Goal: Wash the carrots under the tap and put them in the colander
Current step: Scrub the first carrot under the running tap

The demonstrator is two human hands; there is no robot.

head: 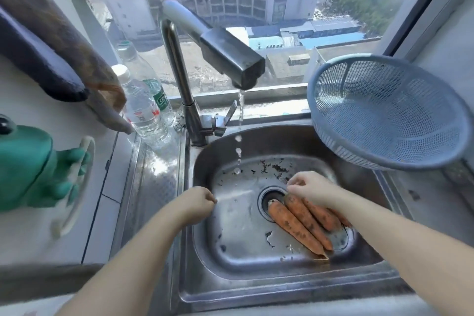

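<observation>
Pre-wash: right hand [310,188] over carrots [297,223] by drain [269,200], fingers bent, grip unclear; left hand [197,202] fingers curled, empty; next, lift under tap [230,59].

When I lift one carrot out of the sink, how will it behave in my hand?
The carrots look thick and straight, so they are probably stiff and fairly heavy. Dirt patches on the skin, plus water from the tap, may make the grip slippery. Being round and tapered, they could roll on the smooth sink floor.
</observation>
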